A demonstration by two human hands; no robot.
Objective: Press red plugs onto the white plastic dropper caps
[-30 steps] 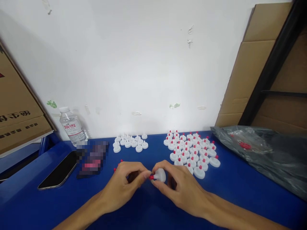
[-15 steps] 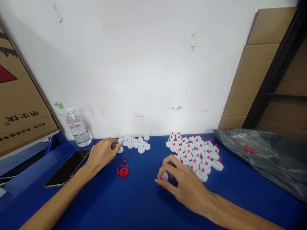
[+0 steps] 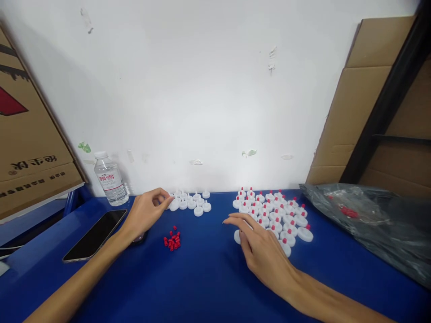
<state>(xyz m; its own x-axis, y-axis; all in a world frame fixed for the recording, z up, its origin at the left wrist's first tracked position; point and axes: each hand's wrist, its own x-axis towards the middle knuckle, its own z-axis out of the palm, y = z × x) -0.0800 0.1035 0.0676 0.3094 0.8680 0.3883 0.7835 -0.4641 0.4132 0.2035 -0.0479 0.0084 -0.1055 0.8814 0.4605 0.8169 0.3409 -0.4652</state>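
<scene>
My left hand (image 3: 150,211) pinches a white nozzle cap (image 3: 174,205) between thumb and fingertips, at the left edge of a group of plain white nozzle caps (image 3: 191,204). Below that group lies a small heap of red tips (image 3: 173,241). On the right, my right hand (image 3: 257,244) hovers with its fingers apart and stretched forward, holding nothing. A white cap (image 3: 237,237) shows partly behind its fingers. Beyond and beside this hand stand many white caps with red tips (image 3: 276,220) on their nozzles, some hidden by the hand.
A water bottle (image 3: 111,179) stands against the wall at the left. In front of it lies a black phone (image 3: 96,235), with another dark object (image 3: 138,238) under my left wrist. A grey plastic bag (image 3: 377,224) covers the right side. Cardboard (image 3: 30,134) leans at the left.
My right hand has let go of the red-tipped cap, which now sits nearer the right-hand group, and its fingers have opened. My left hand has lifted slightly with a white cap in its pinch.
</scene>
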